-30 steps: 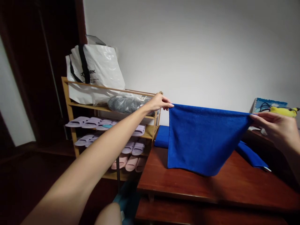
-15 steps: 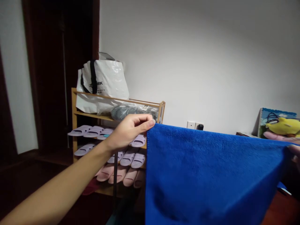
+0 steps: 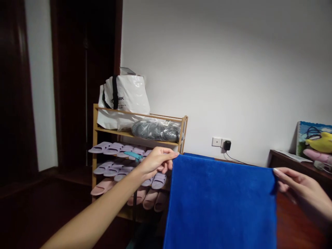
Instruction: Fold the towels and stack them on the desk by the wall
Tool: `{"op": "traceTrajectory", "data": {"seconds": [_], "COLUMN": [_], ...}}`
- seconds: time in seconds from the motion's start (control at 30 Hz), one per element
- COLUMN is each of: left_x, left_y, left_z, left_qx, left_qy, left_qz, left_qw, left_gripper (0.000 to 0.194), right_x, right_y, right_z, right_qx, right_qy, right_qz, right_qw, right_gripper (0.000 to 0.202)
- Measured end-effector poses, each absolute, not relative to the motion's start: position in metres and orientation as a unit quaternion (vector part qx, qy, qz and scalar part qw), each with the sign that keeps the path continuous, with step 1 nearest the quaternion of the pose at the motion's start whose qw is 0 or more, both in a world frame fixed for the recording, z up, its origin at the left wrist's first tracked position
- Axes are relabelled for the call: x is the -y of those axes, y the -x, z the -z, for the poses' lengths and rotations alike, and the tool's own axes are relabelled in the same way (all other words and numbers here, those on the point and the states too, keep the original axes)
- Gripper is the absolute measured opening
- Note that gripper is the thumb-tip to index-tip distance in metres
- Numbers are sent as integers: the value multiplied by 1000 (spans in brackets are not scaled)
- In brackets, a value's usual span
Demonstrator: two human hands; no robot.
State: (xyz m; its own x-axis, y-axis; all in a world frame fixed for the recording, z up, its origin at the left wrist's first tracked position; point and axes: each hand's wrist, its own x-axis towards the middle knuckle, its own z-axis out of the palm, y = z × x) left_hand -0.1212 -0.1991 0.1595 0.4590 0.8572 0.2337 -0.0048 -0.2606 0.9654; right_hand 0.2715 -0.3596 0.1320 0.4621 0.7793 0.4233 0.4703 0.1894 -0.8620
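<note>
A blue towel (image 3: 223, 204) hangs stretched between my two hands, its top edge nearly level and its lower part running out of view. My left hand (image 3: 159, 160) pinches the upper left corner between thumb and fingers. At the upper right corner, my right hand (image 3: 301, 181) grips the cloth the same way. Behind the towel's top edge, another piece of blue cloth (image 3: 198, 156) shows; whether it is a separate cloth I cannot tell.
A wooden shoe rack (image 3: 95, 138) holds several purple slippers (image 3: 100, 147) and pink slippers (image 3: 102, 186). On its top are a white bag (image 3: 132, 93) and a plastic-wrapped grey bundle (image 3: 155, 130). A black plug (image 3: 227, 145) sits in the wall; a yellow plush toy (image 3: 321, 141) lies at right.
My right hand has come further into view from the right edge, closer to my left hand. The towel now hangs lower and narrower. The view has shifted, showing more of the rack.
</note>
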Motion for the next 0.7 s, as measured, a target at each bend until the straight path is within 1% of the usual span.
{"op": "traceTrajectory", "data": {"seconds": [0.1,0.23,0.43,0.7], "left_x": [176,146,116,83], "left_y": [111,96,75,49], "left_z": [-146,-131,-100,-28], "left_qx": [-327,-333,-334,-367], "left_qy": [-671,-644,-594,-519], "left_qz": [-402,-396,-415,-443], "left_qw": [529,564,603,633], "left_gripper": [35,33,31,32], "right_x": [330,295,262,227], "right_y": [-276,-285,-289,-303], "right_z": [-119,-99,-70,6], "right_qx": [476,409,382,355], "right_qy": [594,530,492,456], "right_qz": [-257,-359,-393,-447], "right_qw": [596,650,676,682], "right_gripper": [31,33,37,55]}}
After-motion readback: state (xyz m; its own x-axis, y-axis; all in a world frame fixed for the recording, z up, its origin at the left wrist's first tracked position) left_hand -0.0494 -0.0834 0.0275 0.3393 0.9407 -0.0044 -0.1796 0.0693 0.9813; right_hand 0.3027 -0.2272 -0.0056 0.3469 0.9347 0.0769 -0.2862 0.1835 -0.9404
